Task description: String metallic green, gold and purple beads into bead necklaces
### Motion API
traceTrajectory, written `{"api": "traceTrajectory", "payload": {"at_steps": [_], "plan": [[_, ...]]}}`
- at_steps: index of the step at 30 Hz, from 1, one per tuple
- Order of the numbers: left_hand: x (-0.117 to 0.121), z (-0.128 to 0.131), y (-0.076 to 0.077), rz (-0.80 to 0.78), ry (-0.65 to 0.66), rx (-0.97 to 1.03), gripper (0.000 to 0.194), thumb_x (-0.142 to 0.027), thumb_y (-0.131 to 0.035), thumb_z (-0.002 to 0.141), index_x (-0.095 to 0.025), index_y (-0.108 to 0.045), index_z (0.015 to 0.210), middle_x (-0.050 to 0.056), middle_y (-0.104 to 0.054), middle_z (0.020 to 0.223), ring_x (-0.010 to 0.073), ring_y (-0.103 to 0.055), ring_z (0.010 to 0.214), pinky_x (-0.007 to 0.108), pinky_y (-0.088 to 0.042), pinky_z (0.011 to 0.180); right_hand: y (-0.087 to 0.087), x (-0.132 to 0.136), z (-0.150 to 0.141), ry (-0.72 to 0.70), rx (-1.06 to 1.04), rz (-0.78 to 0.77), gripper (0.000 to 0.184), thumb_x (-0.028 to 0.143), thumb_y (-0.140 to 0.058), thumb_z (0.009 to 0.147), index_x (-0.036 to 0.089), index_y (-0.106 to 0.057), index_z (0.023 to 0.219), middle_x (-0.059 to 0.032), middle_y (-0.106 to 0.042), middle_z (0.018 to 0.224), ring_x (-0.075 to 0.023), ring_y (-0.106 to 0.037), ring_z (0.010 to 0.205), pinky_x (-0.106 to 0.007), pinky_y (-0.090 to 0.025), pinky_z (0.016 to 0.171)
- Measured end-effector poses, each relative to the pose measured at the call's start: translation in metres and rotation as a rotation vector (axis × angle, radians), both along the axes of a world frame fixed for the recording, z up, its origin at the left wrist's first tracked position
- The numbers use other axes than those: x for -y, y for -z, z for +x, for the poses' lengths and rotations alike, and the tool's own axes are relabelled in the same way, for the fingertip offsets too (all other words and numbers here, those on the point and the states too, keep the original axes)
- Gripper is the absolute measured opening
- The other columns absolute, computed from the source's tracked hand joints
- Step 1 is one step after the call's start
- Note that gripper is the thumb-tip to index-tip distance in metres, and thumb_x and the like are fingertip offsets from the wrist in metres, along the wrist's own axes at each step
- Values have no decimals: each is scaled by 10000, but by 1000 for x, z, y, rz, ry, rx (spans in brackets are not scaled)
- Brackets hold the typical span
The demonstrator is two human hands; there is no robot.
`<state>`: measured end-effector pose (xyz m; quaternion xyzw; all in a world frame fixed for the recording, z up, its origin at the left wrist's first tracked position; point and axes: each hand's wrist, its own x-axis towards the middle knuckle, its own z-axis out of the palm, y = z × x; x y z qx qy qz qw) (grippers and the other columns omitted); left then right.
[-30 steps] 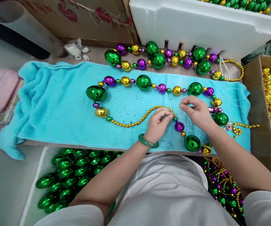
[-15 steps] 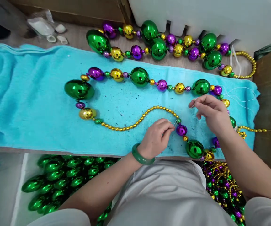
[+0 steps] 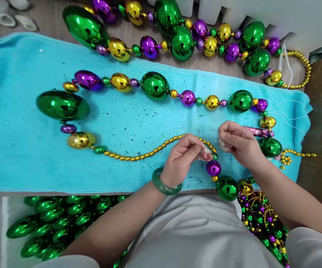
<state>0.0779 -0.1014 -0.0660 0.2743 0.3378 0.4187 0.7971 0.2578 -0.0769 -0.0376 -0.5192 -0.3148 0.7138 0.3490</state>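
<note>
A long bead necklace [image 3: 155, 86] of green, gold and purple balls lies in a loop on a turquoise towel [image 3: 18, 149]. Its run of small gold beads [image 3: 138, 155] ends at my hands. My left hand [image 3: 185, 158], with a green bangle on the wrist, pinches the thin clear thread at the end of the gold beads, just above a purple bead [image 3: 213, 168]. My right hand [image 3: 237, 143] is closed in a pinch a little to the right, apparently holding the thread's other end. A big green ball [image 3: 227, 188] lies below them.
A second finished necklace [image 3: 183, 41] lies beyond the towel, by a white foam box [image 3: 289, 18]. A bin of green balls [image 3: 51, 219] sits below the table's edge at left, mixed beads [image 3: 261, 219] at right. A cardboard box [image 3: 321, 123] of gold beads stands at the right.
The view has moved closer and lower. My right hand came back from the right toward my left hand, and both now pinch close together at the end of the gold beads.
</note>
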Motion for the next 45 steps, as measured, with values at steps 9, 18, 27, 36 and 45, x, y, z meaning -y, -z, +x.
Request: {"api": "traceTrajectory", "payload": {"at_steps": [9,18,27,36,45], "plan": [[-7,6,0,-51,41,-60,242,-400,-636,828,-183,-538,790,-15,-555,658,108,-549,589,260,-458,584,-5,-4,-4,-33,83,45,249,394,-638,767,202,-487,719,67,-367,522,-73,-286,454,-230,-230,436],[-7,6,4,-26,75,-147,138,-292,-582,856,-181,-545,782,-33,-512,601,97,-518,566,237,-427,567,5,-1,-5,8,190,137,227,370,-606,794,209,-464,720,64,-357,525,-76,-300,450,-229,-243,427],[-7,8,-7,227,35,-356,125,-284,-599,842,-181,-591,771,39,-626,866,161,-609,814,304,-522,715,-22,-11,-4,-171,552,515,241,448,-581,842,209,-567,820,-51,-590,857,-170,-543,791,-284,-418,610],[-26,-1,0,1070,380,-1065,399,-117,-439,886,-144,-505,1278,109,-621,1148,233,-537,1083,431,-433,967,-17,40,-13,-544,1343,399,249,418,-599,839,188,-598,935,-82,-654,932,-217,-591,796,-288,-338,588],[-33,-6,-5,1207,401,-1338,232,-178,-442,909,-156,-671,935,92,-583,871,238,-502,899,383,-437,823,-10,32,-18,-558,1354,380,311,458,-570,855,193,-608,1012,-84,-656,1010,-234,-609,851,-304,-340,589]]}}
